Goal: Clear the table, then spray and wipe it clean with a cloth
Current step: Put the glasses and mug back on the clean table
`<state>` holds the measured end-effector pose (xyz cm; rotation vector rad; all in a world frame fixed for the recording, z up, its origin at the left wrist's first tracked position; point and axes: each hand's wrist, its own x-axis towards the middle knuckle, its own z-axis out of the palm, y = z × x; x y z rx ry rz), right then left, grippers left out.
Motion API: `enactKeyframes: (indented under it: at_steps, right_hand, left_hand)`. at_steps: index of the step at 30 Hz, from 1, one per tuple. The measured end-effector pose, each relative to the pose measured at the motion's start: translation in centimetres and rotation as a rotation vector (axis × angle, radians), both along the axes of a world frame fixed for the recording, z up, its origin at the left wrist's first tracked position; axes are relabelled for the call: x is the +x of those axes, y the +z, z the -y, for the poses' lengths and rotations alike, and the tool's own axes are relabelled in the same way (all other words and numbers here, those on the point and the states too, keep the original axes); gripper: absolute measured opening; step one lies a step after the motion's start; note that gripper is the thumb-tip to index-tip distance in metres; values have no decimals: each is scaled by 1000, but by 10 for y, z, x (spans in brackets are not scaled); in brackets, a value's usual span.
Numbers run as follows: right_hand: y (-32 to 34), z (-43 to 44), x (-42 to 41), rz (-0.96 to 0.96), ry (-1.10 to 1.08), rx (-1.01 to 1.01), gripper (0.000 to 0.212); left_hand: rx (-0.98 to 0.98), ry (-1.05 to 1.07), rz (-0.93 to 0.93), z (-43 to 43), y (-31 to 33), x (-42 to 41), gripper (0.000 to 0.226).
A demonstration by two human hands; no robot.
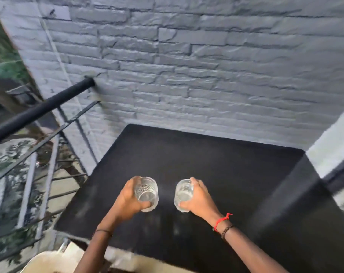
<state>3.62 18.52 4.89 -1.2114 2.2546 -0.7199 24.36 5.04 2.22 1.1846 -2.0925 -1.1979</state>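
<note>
1. Plainly, both hands are busy over the near half of the black counter [216, 154], each wrapped round a clear drinking glass.
2. Left hand [127, 197]: its fingers curl round the far side of the cut-pattern glass [146, 193] and its thumb presses the near side, low by the base. This glass stands upright, and its diamond pattern shows through the wall.
3. Right hand [199, 198]: it grips the plain glass [184, 194] from the right, fingers over the rim side and thumb under the near edge. The plain glass tilts a little towards the left.
4. The two glasses sit side by side, apart, with a strip of dark counter between them. Whether they rest on the top or are held just above it cannot be told from this angle.
5. A thin ring [195, 182] shows on one finger of the right hand. A red thread [222, 219] and a dark bead bracelet [227, 230] circle the right wrist, and a thin dark band [103, 231] circles the left wrist.
6. Behind the counter rises a pale painted brick wall [187, 66], which the counter's far edge meets.
7. To the left, a black handrail [39, 110] runs into that wall, with thin metal bars beneath it and blurred greenery beyond.
8. A pale rounded object [47, 262] sits at the lower left; what it is cannot be made out.
</note>
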Motion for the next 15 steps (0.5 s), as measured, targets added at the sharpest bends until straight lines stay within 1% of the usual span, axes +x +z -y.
enactKeyframes:
  at_steps: [3, 5, 7, 11, 15]
  right_hand:
    - [-1, -8, -55, -11, -81, 21, 100]
    - [-5, -11, -88, -26, -128, 35, 99]
    - [-8, -12, -111, -32, -147, 59, 100]
    - [-16, -8, -175, -38, -214, 80, 100]
    - [-23, 0, -214, -34, -269, 97, 99]
  left_hand:
    - [22, -80, 17, 5, -3, -64, 91]
    - [33, -116, 14, 9, -8, -104, 88]
    - [48, -138, 13, 11, -14, -129, 87]
    - [66, -166, 42, 24, -28, -197, 97]
    - [74, -173, 81, 37, -43, -239, 101]
